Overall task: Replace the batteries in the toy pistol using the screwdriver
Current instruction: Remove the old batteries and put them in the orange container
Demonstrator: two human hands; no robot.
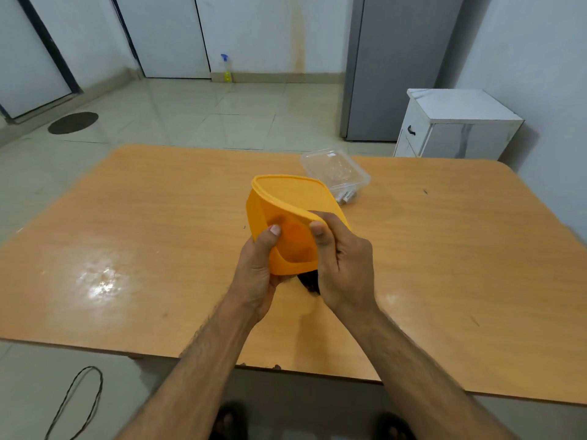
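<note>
Both hands hold an orange plastic container [279, 223] up off the wooden table [158, 233], tilted w/ its lid side facing away and up. Left hand [259, 268] is wrapped round the container's lower left side, thumb pressed flat on the near wall, fingers closed underneath. Right hand [343, 265] grips the right edge, thumb on the near wall and fingers curled over the orange lid [295, 192] at its near corner, where the lid's rim looks bent up from the box; rest of the lid sits flush. Something dark shows below the container btwn the two palms, prob. a shadow or an object, can't tell which.

Behind the container, touching or just beside it from this angle, stands a clear plastic tub [336, 169] on the table w/ batteries [346, 196] lying in its near corner. Toy pistol and screwdriver aren't identifiable; dim shapes show through the orange wall, too vague to name.
</note>
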